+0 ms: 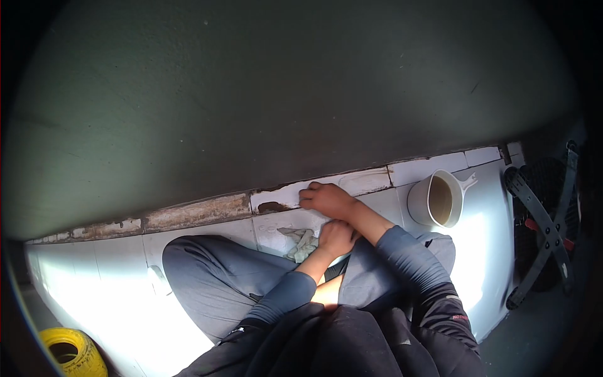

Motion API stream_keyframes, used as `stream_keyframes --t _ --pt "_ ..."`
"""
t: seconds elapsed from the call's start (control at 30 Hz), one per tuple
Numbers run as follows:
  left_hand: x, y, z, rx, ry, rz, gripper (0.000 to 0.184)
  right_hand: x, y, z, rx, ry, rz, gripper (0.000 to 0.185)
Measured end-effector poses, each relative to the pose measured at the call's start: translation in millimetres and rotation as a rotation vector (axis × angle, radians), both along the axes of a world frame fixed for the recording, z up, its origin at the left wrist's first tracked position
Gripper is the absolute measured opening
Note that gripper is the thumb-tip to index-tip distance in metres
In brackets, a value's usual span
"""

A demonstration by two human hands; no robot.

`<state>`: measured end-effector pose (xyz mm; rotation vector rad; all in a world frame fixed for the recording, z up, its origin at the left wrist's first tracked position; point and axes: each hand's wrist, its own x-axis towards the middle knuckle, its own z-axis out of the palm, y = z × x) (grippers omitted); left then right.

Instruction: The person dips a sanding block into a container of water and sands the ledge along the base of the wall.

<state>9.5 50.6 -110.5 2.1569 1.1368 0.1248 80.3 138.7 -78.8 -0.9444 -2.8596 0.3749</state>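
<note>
My right hand point(328, 200) reaches across to the low strip of white tile point(286, 194) at the foot of the wall. Its fingers are curled, with the tips against the tile; anything inside them is hidden. Just left of those fingers, a dark brown patch point(272, 207) marks the tile. Nearer my body, my left hand point(337, 238) is closed low over the white tiled floor, beneath my right wrist. A crumpled, greyish-green cloth point(301, 244) lies directly beside it on the left; I cannot tell whether the fingers grip it.
A white handled mug point(430, 202) with brownish liquid stands to the right. Beyond it is a dark object with crossed straps point(549, 235). A yellow tyre-like ring point(74, 352) sits at lower left. The dark wall point(282, 94) rises ahead; my bent legs point(220, 270) flank my hands.
</note>
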Motion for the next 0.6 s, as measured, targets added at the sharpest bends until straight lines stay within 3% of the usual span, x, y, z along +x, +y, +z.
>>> stream_keyframes --t 0.13,0.2,0.4,0.5,0.6 --pt "-1 1 -1 -0.075 0.031 -0.022 0.031 -6 -1 2 -0.007 0.008 -0.023 0.011" --pt "1 -4 -11 0.272 -0.259 0.102 0.028 28 0 0 0.002 -0.040 -0.034 0.010" --pt "3 -4 -6 0.255 -0.283 0.106 0.025 133 -7 10 0.020 -0.164 -0.133 0.015" --pt "2 -3 -5 0.242 -0.277 0.106 0.025 118 -7 6 -0.008 -0.205 -0.151 0.015" --pt "5 -5 -12 0.235 -0.274 0.107 0.026 59 -7 -3 0.039 -0.024 -0.085 0.015"
